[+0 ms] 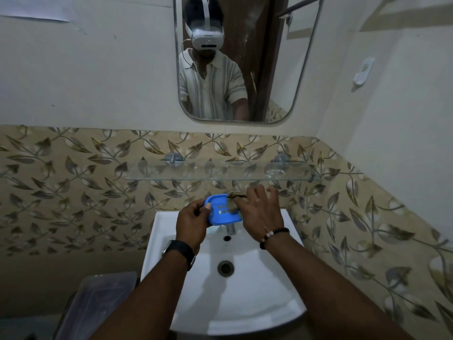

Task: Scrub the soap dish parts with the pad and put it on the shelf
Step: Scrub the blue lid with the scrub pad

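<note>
left hand point(193, 220) grips soap dish point(220, 211); right hand point(259, 212) seemingly presses pad point(234, 201)

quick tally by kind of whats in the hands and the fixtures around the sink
blue soap dish part: 1
scrub pad: 1
hands: 2, left hand, right hand
white sink: 1
glass shelf: 1
mirror: 1
total: 7

black watch point(182, 251), beaded bracelet point(272, 235) (right wrist)
</note>
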Demonstrator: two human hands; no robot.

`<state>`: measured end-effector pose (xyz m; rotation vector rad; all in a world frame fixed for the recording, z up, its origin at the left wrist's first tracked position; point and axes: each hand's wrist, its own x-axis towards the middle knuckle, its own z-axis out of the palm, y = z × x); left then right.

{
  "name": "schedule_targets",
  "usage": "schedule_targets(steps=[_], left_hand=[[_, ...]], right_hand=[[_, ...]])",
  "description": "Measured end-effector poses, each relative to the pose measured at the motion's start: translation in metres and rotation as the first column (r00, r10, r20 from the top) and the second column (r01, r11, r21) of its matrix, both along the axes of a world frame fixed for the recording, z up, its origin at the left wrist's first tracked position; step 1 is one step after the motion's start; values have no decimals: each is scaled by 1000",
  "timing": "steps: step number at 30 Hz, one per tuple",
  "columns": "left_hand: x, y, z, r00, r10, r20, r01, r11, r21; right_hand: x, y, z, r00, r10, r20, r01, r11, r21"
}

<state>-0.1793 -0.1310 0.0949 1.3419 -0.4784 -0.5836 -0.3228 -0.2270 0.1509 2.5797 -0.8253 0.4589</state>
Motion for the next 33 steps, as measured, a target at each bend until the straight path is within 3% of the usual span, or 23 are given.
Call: schedule_targets(steps=[3, 7, 12, 16, 19, 25, 28, 30, 33], left_hand=[[-3, -3, 8, 999, 51, 6, -51, 999, -15], [-10, -7, 12, 994, 103, -41, -105, 993, -50], [-18, -12, 11, 991, 121, -57, -124, 992, -39], [-16, -9, 6, 998, 58, -38, -58, 998, -18], [-16, -7, 7, 1000, 4, -9, -4, 1000, -10], [-20, -10, 10, 996, 85, -1, -85, 996, -9], [-25, -11, 7, 993, 97, -62, -99, 995, -20], [-28, -11, 6, 990, 83, -110, -88, 995, -47], [-26, -10, 7, 988, 34, -151, -45, 996, -71]], right_hand=[[4, 6, 5, 998, -57, -13, 57, 998, 37], [11, 25, 4, 989, -121, 86, 110, 986, 123], [16, 60, -20, 980, 63, 188, -99, 977, 190], [2, 40, -18, 980, 189, 65, -193, 979, 60], [-11, 12, -5, 994, 107, -9, -107, 993, -45], [-15, 16, 2, 996, -45, -71, 49, 997, 55], [-3, 31, -8, 998, -48, 31, 39, 969, 244], [6, 41, -12, 991, 14, 133, -59, 940, 335], [7, 39, -15, 978, 133, 164, -172, 951, 258]])
